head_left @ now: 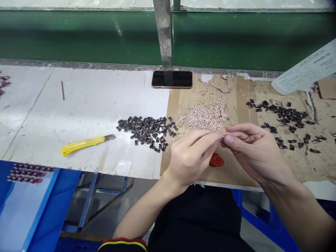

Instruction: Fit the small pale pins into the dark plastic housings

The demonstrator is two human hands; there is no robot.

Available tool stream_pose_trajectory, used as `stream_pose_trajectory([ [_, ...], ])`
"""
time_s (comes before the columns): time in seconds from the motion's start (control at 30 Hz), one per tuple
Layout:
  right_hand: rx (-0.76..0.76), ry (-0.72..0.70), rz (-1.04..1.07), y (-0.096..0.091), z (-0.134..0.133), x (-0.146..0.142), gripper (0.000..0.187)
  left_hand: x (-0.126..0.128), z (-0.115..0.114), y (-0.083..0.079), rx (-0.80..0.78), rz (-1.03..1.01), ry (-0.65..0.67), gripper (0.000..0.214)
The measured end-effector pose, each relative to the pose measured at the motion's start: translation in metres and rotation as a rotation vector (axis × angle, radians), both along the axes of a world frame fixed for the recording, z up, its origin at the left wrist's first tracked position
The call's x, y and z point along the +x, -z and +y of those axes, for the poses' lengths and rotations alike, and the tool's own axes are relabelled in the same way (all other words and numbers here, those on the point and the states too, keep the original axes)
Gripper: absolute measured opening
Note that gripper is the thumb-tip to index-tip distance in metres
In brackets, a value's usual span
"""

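My left hand (193, 155) and my right hand (249, 147) meet fingertip to fingertip above the front of the bench, both pinched on a tiny part I cannot make out. Just beyond them lies a heap of small pale pins (206, 115) on brown cardboard (236, 168). A pile of small black parts (147, 131) sits to the left of my hands. A second scatter of black parts (285, 117) lies to the right. A red piece (216, 161) rests on the cardboard under my left hand.
A yellow utility knife (84, 143) lies on the white bench top at the left. A phone (172, 79) lies flat at the foot of a metal post (163, 33). A printed sheet (307, 70) leans at far right. A blue tray (26, 196) with dark parts stands lower left.
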State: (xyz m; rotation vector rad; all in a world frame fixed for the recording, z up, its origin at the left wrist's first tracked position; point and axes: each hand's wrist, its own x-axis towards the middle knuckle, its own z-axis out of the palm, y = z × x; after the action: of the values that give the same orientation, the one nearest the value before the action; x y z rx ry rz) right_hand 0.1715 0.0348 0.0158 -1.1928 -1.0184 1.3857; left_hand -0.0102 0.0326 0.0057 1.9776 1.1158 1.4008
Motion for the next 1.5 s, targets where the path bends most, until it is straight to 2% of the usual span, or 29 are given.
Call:
stream_pose_trajectory([
  [0.1,0.04,0.026,-0.081,0.004,-0.009,-0.001,0.026,-0.003,-0.003,0.003,0.1,0.063,-0.016,0.021],
  [0.17,0.06,0.042,-0.115,0.005,-0.015,-0.002,0.027,-0.004,-0.007,0.003,0.111,0.075,-0.026,0.02],
  [0.33,0.042,0.017,-0.096,0.003,-0.039,-0.007,0.013,0.004,-0.025,0.005,0.115,0.015,-0.089,0.012],
  [0.5,0.015,0.005,-0.163,0.002,-0.062,-0.005,0.012,0.011,-0.044,0.012,0.054,-0.007,-0.086,0.009],
  [0.77,0.065,0.006,-0.259,0.001,-0.069,-0.01,0.017,0.013,-0.053,0.017,-0.003,-0.006,-0.077,0.009],
  [0.87,0.139,0.018,-0.38,0.005,-0.073,-0.005,0.017,0.009,-0.054,0.018,-0.084,-0.039,-0.046,0.009],
  [1.07,0.383,-0.066,-0.934,0.017,-0.079,0.015,0.019,-0.007,-0.053,0.023,-0.322,-0.15,-0.098,0.021],
  [1.17,0.467,-0.085,-1.105,0.018,-0.078,0.016,0.019,-0.011,-0.055,0.026,-0.426,-0.215,-0.104,0.026],
  [1.3,0.52,-0.084,-1.177,0.019,-0.076,0.014,0.019,-0.01,-0.058,0.028,-0.538,-0.315,-0.113,0.023],
  [1.4,0.548,-0.1,-1.199,0.019,-0.075,0.013,0.021,-0.011,-0.056,0.025,-0.52,-0.291,-0.101,0.02],
  [1.5,0.506,-0.079,-1.12,0.016,-0.075,0.013,0.021,-0.012,-0.053,0.019,-0.518,-0.285,-0.1,0.02],
])
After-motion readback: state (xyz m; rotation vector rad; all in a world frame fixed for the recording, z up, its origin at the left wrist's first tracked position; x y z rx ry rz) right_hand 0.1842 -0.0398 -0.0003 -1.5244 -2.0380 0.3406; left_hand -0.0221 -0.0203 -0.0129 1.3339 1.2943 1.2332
